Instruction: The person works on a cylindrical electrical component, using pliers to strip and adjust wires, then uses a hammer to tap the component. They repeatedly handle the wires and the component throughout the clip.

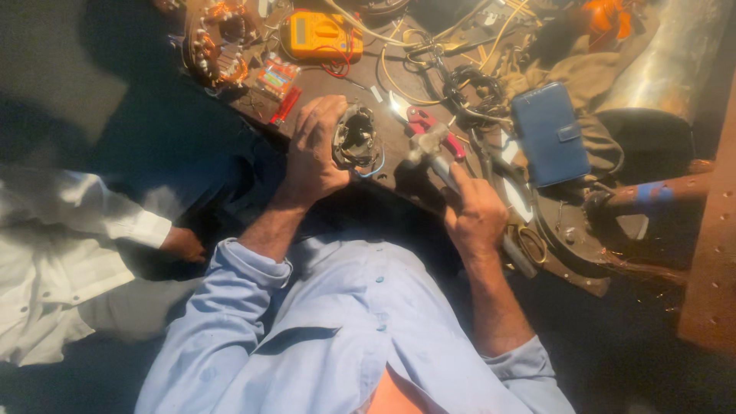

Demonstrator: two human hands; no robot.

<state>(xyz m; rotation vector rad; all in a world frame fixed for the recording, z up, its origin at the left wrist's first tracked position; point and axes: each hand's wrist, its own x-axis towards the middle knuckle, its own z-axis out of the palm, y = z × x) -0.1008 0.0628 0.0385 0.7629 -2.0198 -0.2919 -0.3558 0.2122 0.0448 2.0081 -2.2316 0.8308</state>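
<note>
My left hand [316, 149] grips a round dark metal motor part [356, 138] with a hollow middle and a thin blue wire hanging from it, held on edge against the brown bench [399, 172]. My right hand [475, 215] is closed around the handle of a hammer [429, 146], whose grey metal head sits just right of the motor part, close to it. Both sleeves are light blue.
An orange multimeter [322, 34] with red leads lies at the back, next to a copper-wound stator [218, 46]. Red-handled pliers [429, 123], tangled cables [468, 92] and a blue wallet-style case [550, 134] sit right of the hammer. A person in white [69, 230] is at left.
</note>
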